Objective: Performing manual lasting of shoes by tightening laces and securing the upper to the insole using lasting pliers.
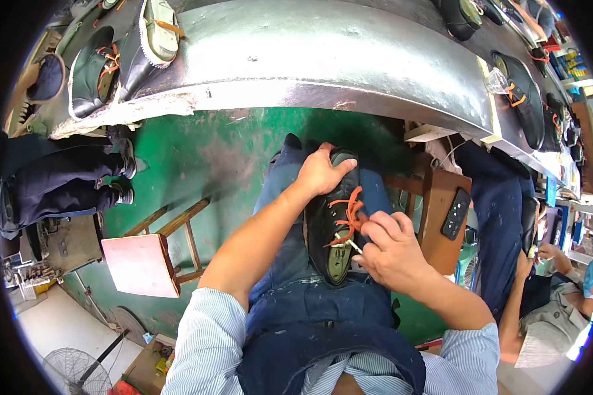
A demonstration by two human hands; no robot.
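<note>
A black shoe [319,227] with loose orange laces [350,209] lies across my lap, its toe pointing away from me and its pale green insole showing at the heel end. My left hand [319,172] grips the toe, with the thumb over the right side. Close to the shoe's opening, my right hand [392,253] is closed in a pinch on a thin white stick [354,245]. The stick's far end reaches the laces beside the tongue; what the tip touches is too small to tell.
Ahead runs a shiny metal bench [349,49] with more shoes at its left [95,72] and right [522,92]. A wooden stool [140,263] stands left, a brown box [438,214] with a black remote [456,213] right. A co-worker [553,303] sits right; another person's legs [66,178] show left.
</note>
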